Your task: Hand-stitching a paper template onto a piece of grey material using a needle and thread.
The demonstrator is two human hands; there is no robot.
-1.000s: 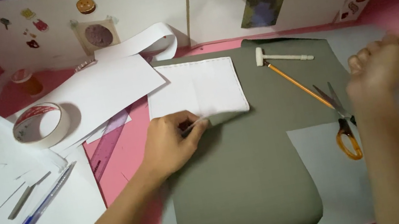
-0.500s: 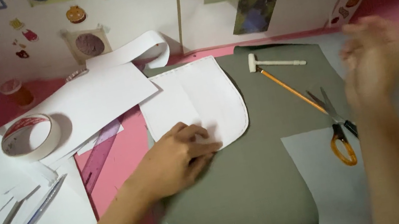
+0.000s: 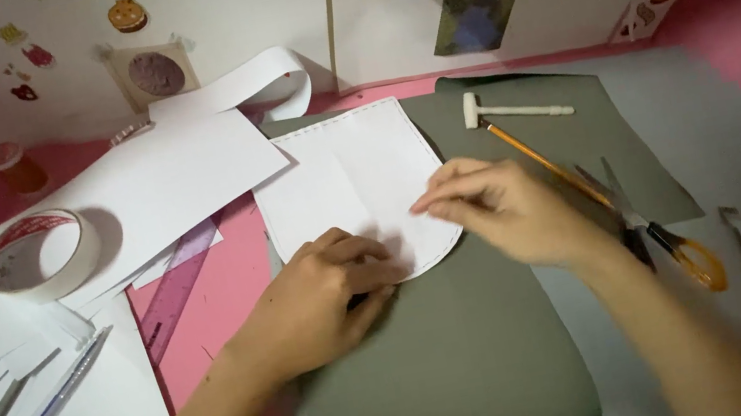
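Both hands are flat on the white paper pattern (image 3: 351, 186), which lies on the grey-green sheet (image 3: 449, 367) mid-desk. Left hand (image 3: 320, 298) presses its lower edge, fingers loosely curled, gripping nothing. Right hand (image 3: 503, 210) rests fingertips on the right edge, open; scissors (image 3: 664, 232) and pencil (image 3: 545, 162) just beside.

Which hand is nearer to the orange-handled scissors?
Right. The right hand lies just left of the scissors, its wrist almost beside the blades. The left hand rests farther left, on the lower edge of the white paper pattern.
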